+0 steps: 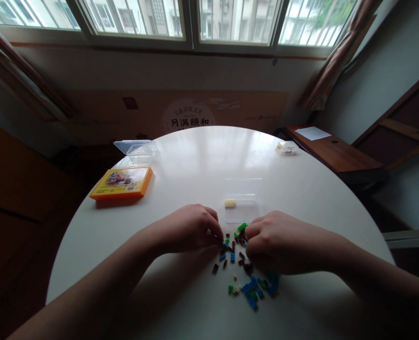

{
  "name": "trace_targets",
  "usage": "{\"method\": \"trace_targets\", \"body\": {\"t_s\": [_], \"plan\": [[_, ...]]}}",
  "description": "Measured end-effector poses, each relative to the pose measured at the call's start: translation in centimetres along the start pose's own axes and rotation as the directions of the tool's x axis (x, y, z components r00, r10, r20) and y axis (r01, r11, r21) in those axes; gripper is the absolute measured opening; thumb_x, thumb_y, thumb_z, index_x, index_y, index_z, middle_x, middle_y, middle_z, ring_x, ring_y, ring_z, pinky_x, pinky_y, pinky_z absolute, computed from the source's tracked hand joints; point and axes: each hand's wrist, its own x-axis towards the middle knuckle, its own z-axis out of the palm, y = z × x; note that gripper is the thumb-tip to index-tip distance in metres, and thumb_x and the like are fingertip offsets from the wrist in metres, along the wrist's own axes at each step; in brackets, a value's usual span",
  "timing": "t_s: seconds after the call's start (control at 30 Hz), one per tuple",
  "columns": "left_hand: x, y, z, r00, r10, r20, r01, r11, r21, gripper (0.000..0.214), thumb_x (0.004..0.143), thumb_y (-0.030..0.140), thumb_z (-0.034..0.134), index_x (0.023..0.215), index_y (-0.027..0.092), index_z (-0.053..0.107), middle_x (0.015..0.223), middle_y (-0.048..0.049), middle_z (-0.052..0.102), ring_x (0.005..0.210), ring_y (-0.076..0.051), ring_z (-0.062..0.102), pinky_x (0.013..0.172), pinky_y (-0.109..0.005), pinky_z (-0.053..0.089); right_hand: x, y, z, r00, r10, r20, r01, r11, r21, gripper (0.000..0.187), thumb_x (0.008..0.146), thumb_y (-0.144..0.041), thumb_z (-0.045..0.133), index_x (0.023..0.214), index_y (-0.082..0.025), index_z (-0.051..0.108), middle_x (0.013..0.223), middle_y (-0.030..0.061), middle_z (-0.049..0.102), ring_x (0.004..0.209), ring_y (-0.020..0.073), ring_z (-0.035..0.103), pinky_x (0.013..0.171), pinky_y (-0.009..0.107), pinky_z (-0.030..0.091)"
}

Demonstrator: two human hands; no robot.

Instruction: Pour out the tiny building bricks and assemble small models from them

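Small building bricks in brown, blue and green lie scattered on the white round table between my two hands. My left hand (197, 229) reaches in from the left, its fingers bent together and the tips down beside a blue brick (225, 244). Whatever they hold, if anything, is hidden. From the right, my right hand (275, 241) curls over the edge of the pile, next to a bright green brick (242, 226) and several brown ones; its fingertips are mostly out of sight. Nearer to me is a cluster of blue bricks (251, 288). Beyond the hands, pale yellow bricks (230, 203) sit in a clear plastic box (247, 212).
An orange-yellow box (124, 183) lies at the table's left, with an open clear container (142, 152) behind it. A small clear packet (287, 148) rests near the far right edge of the white table (195, 163). A wooden desk (351, 153) stands beyond.
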Motion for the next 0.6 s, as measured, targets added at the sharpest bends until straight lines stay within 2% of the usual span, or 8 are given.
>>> {"method": "trace_targets", "body": {"t_s": [0.13,0.23,0.33,0.43,0.53,0.6], "plan": [[0.0,0.3,0.1,1.000,0.014,0.014,-0.014,1.000,-0.016,0.015,0.080,0.018,0.071,0.089,0.026,0.079,0.085,-0.0001,0.070,0.067,-0.010,0.062,0.065,-0.018,0.046,0.0,0.3,-0.1,0.999,0.002,-0.034,-0.001,0.999,0.037,0.009,0.083,-0.015,0.058,0.078,-0.020,0.065,0.083,-0.0011,0.065,0.072,0.0100,0.054,0.064,0.023,0.036],[0.1,0.3,0.1,1.000,0.029,0.004,-0.029,0.999,-0.023,0.016,0.080,0.016,0.070,0.090,0.025,0.078,0.086,-0.0006,0.070,0.068,-0.010,0.062,0.064,-0.018,0.046,-0.1,1.0,-0.1,0.981,0.079,-0.176,-0.066,0.995,0.079,0.008,0.085,-0.020,0.061,0.088,-0.021,0.068,0.083,-0.0003,0.065,0.069,0.0095,0.054,0.062,0.023,0.037],[0.1,0.5,0.2,0.997,0.040,-0.071,-0.042,0.999,-0.030,0.018,0.082,0.014,0.067,0.093,0.024,0.077,0.088,-0.0014,0.071,0.069,-0.010,0.062,0.066,-0.019,0.047,0.0,1.6,0.0,0.912,0.176,-0.371,-0.126,0.980,0.155,0.008,0.086,-0.020,0.063,0.090,-0.019,0.070,0.080,0.0001,0.063,0.067,0.0091,0.055,0.061,0.022,0.039],[0.2,0.9,0.3,0.975,0.033,-0.221,-0.049,0.997,-0.067,0.016,0.085,0.015,0.063,0.092,0.022,0.076,0.089,-0.0024,0.070,0.071,-0.011,0.063,0.069,-0.021,0.048,0.5,1.6,0.2,0.818,0.228,-0.528,-0.096,0.959,0.267,0.007,0.086,-0.018,0.064,0.090,-0.018,0.070,0.077,0.0001,0.062,0.064,0.0084,0.053,0.059,0.021,0.042],[0.4,1.5,0.7,0.933,-0.035,-0.359,-0.013,0.991,-0.131,0.012,0.085,0.017,0.065,0.089,0.020,0.075,0.086,-0.0026,0.070,0.068,-0.010,0.061,0.067,-0.021,0.048,1.0,1.1,0.6,0.750,0.242,-0.616,-0.040,0.946,0.323,0.007,0.086,-0.019,0.065,0.089,-0.017,0.071,0.073,0.0001,0.060,0.061,0.0080,0.051,0.056,0.020,0.041],[0.6,1.9,1.0,0.919,-0.087,-0.384,0.002,0.976,-0.216,0.011,0.085,0.019,0.065,0.089,0.019,0.075,0.084,-0.0028,0.071,0.068,-0.011,0.061,0.065,-0.021,0.049,1.2,0.8,0.8,0.729,0.228,-0.645,-0.005,0.945,0.328,0.007,0.087,-0.019,0.065,0.090,-0.017,0.071,0.074,0.0007,0.060,0.062,0.0084,0.052,0.055,0.020,0.042]]}}
